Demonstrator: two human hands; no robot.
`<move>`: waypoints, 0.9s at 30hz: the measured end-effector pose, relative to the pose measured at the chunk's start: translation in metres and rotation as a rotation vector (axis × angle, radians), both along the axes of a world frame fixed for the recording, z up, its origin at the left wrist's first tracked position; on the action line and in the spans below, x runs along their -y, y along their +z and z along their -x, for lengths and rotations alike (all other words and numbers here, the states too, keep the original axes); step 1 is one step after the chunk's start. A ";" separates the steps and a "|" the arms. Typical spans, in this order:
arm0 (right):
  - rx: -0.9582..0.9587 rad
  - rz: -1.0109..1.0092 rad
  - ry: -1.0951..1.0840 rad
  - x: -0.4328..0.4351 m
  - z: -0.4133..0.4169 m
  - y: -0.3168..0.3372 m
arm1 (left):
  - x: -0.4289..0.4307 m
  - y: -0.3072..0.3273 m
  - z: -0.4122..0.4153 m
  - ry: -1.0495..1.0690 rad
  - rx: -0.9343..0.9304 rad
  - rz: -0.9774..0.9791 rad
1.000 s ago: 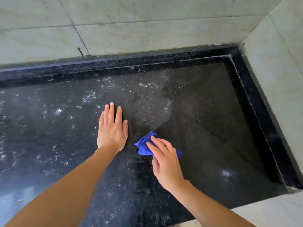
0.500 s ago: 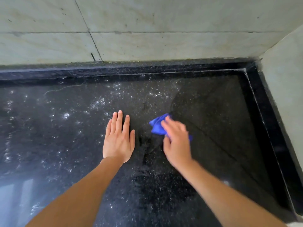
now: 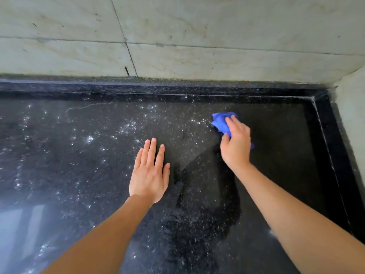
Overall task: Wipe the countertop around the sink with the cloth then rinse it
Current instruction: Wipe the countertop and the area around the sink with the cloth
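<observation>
A crumpled blue cloth [image 3: 221, 121] lies on the black speckled countertop [image 3: 79, 165], toward its far right part. My right hand [image 3: 236, 143] presses down on the cloth, fingers curled over it, and hides most of it. My left hand [image 3: 150, 173] rests flat on the counter to the left, palm down, fingers together, holding nothing. The counter looks darker and wet to the right of the hands, with dusty white specks to the left. No sink is in view.
A raised black granite lip [image 3: 177, 89] runs along the back and the right side [image 3: 325, 125]. Pale marble wall tiles [image 3: 197, 36] stand behind, and a side wall [image 3: 353, 115] closes the right corner.
My right hand has pushed the cloth away from me and to the right, toward the back corner. The left hand has stayed flat in place.
</observation>
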State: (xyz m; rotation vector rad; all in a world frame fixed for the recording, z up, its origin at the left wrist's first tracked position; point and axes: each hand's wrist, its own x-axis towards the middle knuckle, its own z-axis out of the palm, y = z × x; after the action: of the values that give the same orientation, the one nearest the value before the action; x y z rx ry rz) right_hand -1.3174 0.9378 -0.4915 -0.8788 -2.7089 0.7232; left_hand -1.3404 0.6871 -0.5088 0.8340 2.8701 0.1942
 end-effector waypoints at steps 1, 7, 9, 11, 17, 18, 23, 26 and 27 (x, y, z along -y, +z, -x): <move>-0.016 -0.015 0.149 0.028 -0.003 -0.004 | 0.000 0.000 0.000 -0.002 -0.001 0.000; -0.057 0.228 0.444 0.038 -0.003 0.011 | -0.001 0.003 0.001 -0.004 0.012 0.006; -0.063 0.234 0.238 -0.003 0.009 0.021 | -0.001 0.004 0.001 -0.002 0.013 0.009; -0.025 0.187 -0.094 -0.055 0.021 0.027 | -0.002 0.004 0.001 0.001 0.012 0.015; 0.038 0.004 -0.177 -0.039 0.056 0.007 | -0.002 0.004 0.001 0.004 0.013 0.016; 0.006 -0.015 -0.005 -0.012 0.060 0.003 | -0.002 0.004 0.001 0.004 0.014 0.017; 0.002 0.161 0.415 0.049 0.071 0.002 | -0.002 0.005 0.002 0.004 0.027 0.020; -0.019 0.283 0.275 0.011 0.070 0.016 | -0.002 0.006 0.001 0.004 0.031 0.021; -0.044 0.264 0.121 -0.010 0.066 0.018 | -0.002 0.006 0.001 0.001 0.029 0.021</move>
State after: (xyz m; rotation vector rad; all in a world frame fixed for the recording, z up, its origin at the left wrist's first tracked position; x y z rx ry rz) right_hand -1.3838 0.9477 -0.4737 -0.7451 -2.6855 1.1314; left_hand -1.3412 0.6891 -0.5030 0.8197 2.8401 0.1753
